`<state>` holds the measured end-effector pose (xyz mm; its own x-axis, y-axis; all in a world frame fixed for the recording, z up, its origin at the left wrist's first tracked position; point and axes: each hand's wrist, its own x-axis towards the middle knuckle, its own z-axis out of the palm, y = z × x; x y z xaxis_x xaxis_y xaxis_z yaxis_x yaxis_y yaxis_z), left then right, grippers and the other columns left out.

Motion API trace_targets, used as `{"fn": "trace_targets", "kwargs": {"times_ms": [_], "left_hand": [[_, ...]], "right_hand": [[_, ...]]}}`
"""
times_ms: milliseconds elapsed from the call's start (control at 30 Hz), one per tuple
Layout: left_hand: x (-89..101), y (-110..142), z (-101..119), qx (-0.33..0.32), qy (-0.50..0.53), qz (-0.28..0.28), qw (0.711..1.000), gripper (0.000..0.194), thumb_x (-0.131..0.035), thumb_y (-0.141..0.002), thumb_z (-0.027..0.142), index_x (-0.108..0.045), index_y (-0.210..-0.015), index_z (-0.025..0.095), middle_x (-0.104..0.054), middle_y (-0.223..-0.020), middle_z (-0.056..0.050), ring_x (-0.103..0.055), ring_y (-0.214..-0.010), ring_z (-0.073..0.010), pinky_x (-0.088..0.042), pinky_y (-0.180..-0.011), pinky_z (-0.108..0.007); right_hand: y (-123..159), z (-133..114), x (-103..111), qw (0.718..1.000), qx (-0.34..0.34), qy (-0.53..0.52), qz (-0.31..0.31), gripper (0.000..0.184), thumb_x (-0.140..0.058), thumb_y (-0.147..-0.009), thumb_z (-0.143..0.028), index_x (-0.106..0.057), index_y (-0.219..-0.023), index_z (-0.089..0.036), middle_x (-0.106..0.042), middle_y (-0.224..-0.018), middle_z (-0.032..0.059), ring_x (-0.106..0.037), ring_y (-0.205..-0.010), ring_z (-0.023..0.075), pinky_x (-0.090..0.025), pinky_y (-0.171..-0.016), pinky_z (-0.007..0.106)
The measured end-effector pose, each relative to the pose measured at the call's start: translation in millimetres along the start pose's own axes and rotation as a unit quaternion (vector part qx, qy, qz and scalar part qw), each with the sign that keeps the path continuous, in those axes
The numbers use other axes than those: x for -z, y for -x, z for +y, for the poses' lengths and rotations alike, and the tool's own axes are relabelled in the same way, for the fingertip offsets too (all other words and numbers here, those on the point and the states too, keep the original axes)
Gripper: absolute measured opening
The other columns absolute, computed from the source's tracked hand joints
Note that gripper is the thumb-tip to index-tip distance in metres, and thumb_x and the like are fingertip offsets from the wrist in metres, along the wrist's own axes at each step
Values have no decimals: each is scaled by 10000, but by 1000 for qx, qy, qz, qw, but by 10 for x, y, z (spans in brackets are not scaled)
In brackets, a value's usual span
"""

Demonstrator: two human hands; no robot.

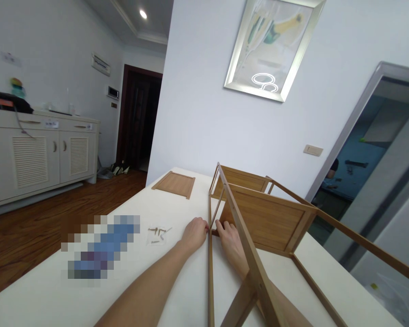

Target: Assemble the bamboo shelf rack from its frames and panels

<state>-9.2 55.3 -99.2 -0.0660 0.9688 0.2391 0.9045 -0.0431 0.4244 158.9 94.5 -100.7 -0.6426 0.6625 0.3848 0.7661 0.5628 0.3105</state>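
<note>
A wooden shelf frame (210,272) lies on its side on the white table, with panels (269,218) fitted between its rails. My left hand (193,234) is at the outer side of the near left rail, its fingers curled together against the wood; whatever they pinch is hidden. Reaching inside the frame, my right hand (232,243) has its thumb and fingers around the edge of a small wooden panel (226,211) by the same rail. Left of my left hand lies a clear plastic bag (157,236) with several screws and a hex key.
A loose wooden panel (175,184) lies flat at the far left of the white table (180,295). A blurred-out blue item (105,247) is near the left edge. The wall (191,113) stands behind the table, and a doorway is at the right.
</note>
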Motion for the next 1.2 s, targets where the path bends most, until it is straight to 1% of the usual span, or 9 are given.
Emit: {"fn": "trace_targets", "kwargs": {"times_ms": [167, 300, 433, 667, 900, 1000, 1100, 1200], "left_hand": [[10, 29, 21, -9, -22, 3, 1000, 354, -379, -922, 167, -724, -1000, 167, -680, -1037, -128, -623, -1017, -223, -458, -889, -312], [10, 32, 22, -15, -33, 2, 999, 355, -369, -929, 168, -715, -1012, 163, -678, -1039, -129, -617, -1027, -228, -456, -904, -322], [18, 30, 30, -24, -38, -2, 999, 333, -394, -931, 197, -719, -998, 174, -682, -1036, -117, -616, -1026, -224, -456, -905, -314], [28, 37, 52, -38, -48, -8, 998, 335, -386, -933, 174, -714, -1001, 165, -688, -1020, -118, -615, -1030, -234, -458, -894, -320], [49, 49, 86, -43, -56, -8, 998, 350, -366, -897, 83, -705, -966, 141, -691, -1004, -140, -623, -1020, -244, -455, -893, -339], [44, 39, 82, -35, -50, -9, 998, 354, -363, -897, 89, -707, -953, 152, -701, -987, -134, -634, -1006, -236, -457, -886, -335], [28, 21, 57, -26, -34, -9, 999, 308, -405, -902, 141, -707, -943, 182, -713, -989, -110, -641, -1009, -227, -459, -883, -324], [3, 2, 27, -18, -11, -2, 1000, 261, -473, -879, 158, -671, -1041, 211, -726, -1006, -66, -646, -1018, -209, -457, -879, -303]], "right_hand": [[-25, -8, 22, 1000, 4, 0, -3, 357, -402, -921, -82, -537, -1229, -204, -615, -923, 83, -571, -851, 192, -409, -743, 291], [-41, -14, 44, 1000, -5, -4, -11, 309, -381, -931, -77, -558, -1150, -204, -607, -900, 74, -568, -838, 186, -400, -730, 284], [-41, -21, 72, 1000, -9, 1, -15, 308, -406, -921, -73, -535, -1165, -210, -605, -906, 74, -567, -849, 188, -399, -732, 278], [-27, -49, 129, 1000, -4, 6, -3, 300, -391, -929, -66, -523, -1164, -197, -614, -943, 84, -565, -844, 186, -401, -730, 279], [-17, -55, 168, 1000, -9, -7, 0, 270, -402, -936, -73, -529, -1136, -202, -611, -939, 72, -558, -815, 172, -386, -718, 276], [-20, -58, 171, 1000, -13, -15, -4, 257, -377, -949, -83, -540, -1108, -201, -610, -937, 72, -559, -819, 174, -382, -707, 281], [-21, -62, 165, 1000, -15, -19, -2, 245, -383, -948, -84, -545, -1088, -203, -604, -930, 68, -560, -834, 179, -382, -713, 286], [-17, -64, 160, 1000, -16, -21, 5, 222, -407, -941, -81, -547, -1061, -205, -597, -913, 61, -562, -826, 175, -382, -714, 284]]}}
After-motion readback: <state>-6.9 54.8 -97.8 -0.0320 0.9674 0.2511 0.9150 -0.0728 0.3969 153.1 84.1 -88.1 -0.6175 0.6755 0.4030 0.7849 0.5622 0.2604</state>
